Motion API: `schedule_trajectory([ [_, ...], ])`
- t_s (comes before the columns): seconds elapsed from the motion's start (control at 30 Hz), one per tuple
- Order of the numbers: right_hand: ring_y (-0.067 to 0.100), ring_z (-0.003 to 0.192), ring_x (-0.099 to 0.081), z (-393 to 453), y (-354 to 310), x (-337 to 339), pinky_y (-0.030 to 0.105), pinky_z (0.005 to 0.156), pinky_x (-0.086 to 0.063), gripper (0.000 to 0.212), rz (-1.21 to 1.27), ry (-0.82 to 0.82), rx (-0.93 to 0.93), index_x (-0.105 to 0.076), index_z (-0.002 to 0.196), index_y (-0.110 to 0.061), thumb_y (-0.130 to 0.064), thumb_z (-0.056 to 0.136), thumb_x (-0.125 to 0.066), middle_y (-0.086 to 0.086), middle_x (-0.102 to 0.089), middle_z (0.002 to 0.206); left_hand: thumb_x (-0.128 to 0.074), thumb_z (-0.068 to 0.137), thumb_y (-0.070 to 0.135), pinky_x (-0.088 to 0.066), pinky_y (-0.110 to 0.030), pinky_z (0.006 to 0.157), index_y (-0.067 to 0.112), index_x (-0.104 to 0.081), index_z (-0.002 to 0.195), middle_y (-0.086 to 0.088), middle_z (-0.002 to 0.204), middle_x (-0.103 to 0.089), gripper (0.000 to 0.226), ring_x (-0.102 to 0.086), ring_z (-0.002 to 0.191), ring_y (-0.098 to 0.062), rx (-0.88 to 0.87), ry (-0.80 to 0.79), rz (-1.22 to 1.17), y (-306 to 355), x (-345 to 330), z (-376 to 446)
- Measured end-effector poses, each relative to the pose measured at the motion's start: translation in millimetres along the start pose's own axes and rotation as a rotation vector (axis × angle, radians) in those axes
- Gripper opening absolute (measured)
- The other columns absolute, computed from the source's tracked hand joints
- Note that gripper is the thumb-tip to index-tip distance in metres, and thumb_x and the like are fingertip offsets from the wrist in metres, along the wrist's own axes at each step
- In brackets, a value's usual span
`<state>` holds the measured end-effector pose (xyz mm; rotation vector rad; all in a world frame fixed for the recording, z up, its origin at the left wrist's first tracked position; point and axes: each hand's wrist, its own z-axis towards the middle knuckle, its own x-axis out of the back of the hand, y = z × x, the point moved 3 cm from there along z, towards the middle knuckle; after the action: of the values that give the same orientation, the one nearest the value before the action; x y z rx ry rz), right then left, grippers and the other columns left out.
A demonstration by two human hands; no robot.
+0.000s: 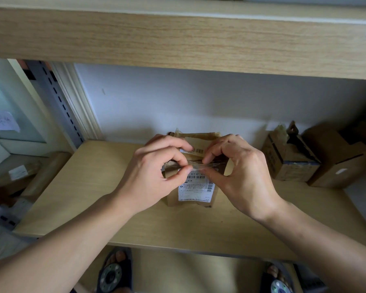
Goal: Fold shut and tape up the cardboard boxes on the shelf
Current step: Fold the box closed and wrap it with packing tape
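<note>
A small brown cardboard box (190,197) with a white barcode label on its front stands in the middle of the wooden shelf (93,197). Its top flaps lie under my hands. My left hand (152,174) and my right hand (239,172) meet over the box's top front edge. Each pinches an end of a short strip of clear tape (197,164) between thumb and forefinger. The strip is stretched between them just above the label. The box's top is mostly hidden by my fingers.
Two more cardboard boxes stand at the shelf's right: a small one with open, torn flaps (287,157) and a larger one (338,163). A wooden shelf board (178,34) hangs overhead. More boxes (30,174) sit lower left. My sandalled feet show below the shelf's front edge.
</note>
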<state>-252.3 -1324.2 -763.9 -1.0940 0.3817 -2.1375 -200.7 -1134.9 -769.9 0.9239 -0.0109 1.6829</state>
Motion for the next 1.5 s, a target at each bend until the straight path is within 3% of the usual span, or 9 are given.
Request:
schedule_trajectory([
  [0.63,0.010,0.086,-0.062,1.0,4.0,-1.8,0.030,0.076,-0.053,0.023,-0.016,0.037,0.037,-0.069,0.082,-0.020,-0.012,0.076,-0.090,-0.010,-0.066,0.090,-0.080,0.080,0.006,-0.056,-0.038,0.084,0.004,-0.069,0.074,-0.001,0.106,-0.074,0.012,-0.071,0.100,-0.020,-0.029,0.078,0.041,-1.1,-3.8,-0.3],
  [0.87,0.008,0.086,-0.061,1.9,5.5,-2.0,0.029,0.075,-0.053,0.024,-0.007,0.037,0.037,-0.070,0.081,-0.021,-0.010,0.076,-0.089,-0.013,-0.066,0.090,-0.088,0.074,0.003,-0.056,-0.036,0.089,0.003,-0.060,0.086,0.000,0.105,-0.074,0.031,-0.071,0.103,-0.013,0.072,0.095,-0.026,-1.8,0.3,-0.1],
  [1.0,0.009,0.087,-0.062,2.1,6.1,-1.2,0.029,0.076,-0.053,0.021,0.011,0.028,0.036,-0.070,0.083,-0.021,-0.015,0.078,-0.089,-0.011,-0.066,0.089,-0.088,0.078,0.007,-0.054,-0.033,0.088,0.006,-0.072,0.102,0.001,0.105,-0.072,0.029,-0.069,0.100,-0.014,0.058,0.045,-0.006,-2.1,1.3,1.8],
  [1.3,0.011,0.083,-0.063,5.3,6.8,-0.2,0.035,0.073,-0.055,0.016,0.054,0.017,0.030,-0.072,0.085,-0.018,-0.023,0.081,-0.087,-0.009,-0.067,0.088,-0.080,0.086,0.008,-0.054,-0.036,0.085,0.005,-0.075,0.088,-0.002,0.101,-0.071,0.007,-0.069,0.099,-0.016,0.046,0.045,-0.067,-5.3,-1.2,2.2],
  [1.5,0.010,0.078,-0.065,10.9,6.4,3.4,0.020,0.071,-0.053,0.014,0.080,0.003,0.006,-0.074,0.085,-0.017,-0.025,0.082,-0.085,-0.010,-0.066,0.088,-0.078,0.087,0.007,-0.053,-0.032,0.084,0.006,-0.074,0.085,-0.002,0.100,-0.071,0.005,-0.069,0.098,-0.015,0.056,0.048,-0.066,-4.3,-2.1,3.9],
])
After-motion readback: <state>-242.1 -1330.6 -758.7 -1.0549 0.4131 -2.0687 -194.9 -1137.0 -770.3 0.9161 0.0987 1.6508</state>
